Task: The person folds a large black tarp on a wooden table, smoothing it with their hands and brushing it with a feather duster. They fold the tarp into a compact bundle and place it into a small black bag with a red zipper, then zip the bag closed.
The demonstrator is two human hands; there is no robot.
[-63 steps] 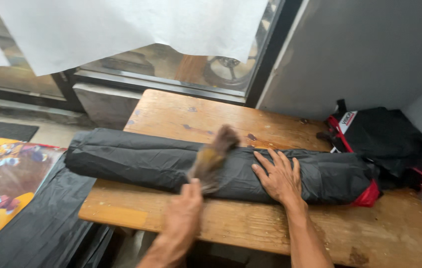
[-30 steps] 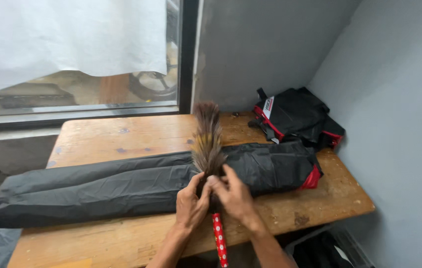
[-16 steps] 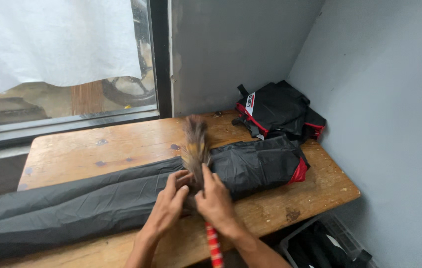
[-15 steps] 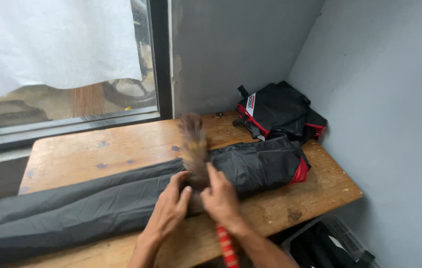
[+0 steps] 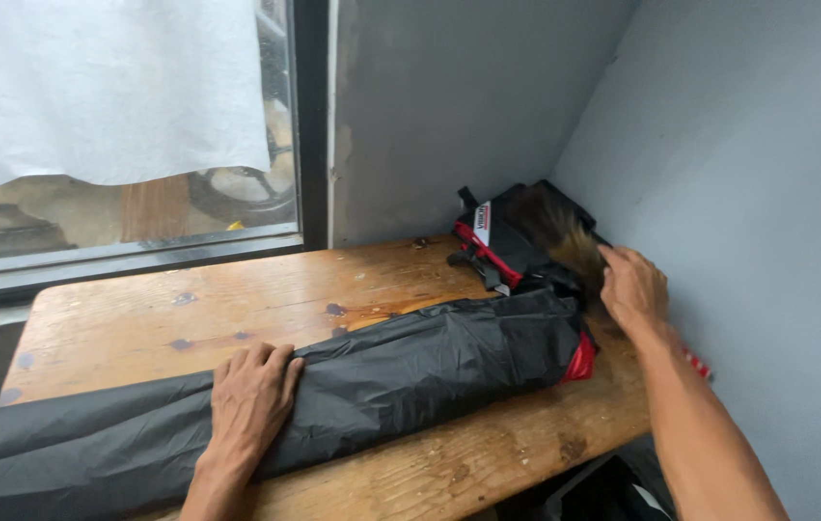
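Half a second ago both hands met at the feather duster over the middle of the bundle; now they have parted. I see my left hand [image 5: 248, 396] lying flat, fingers together, pressed on the long black plastic-wrapped bundle [image 5: 353, 381], seemingly to keep it from rolling. My right hand [image 5: 634, 287] has swung to the far right corner, closed round the brown feather duster [image 5: 565, 241], whose blurred plume brushes the black-and-red fabric bag [image 5: 507, 241] by the wall. A bit of the duster's red handle shows behind my wrist. The bundle lies lengthwise across a worn, stained wooden table [image 5: 237, 309], its red end near the bag. Grey walls meet behind; a window [image 5: 140, 174] with white paper is on the left
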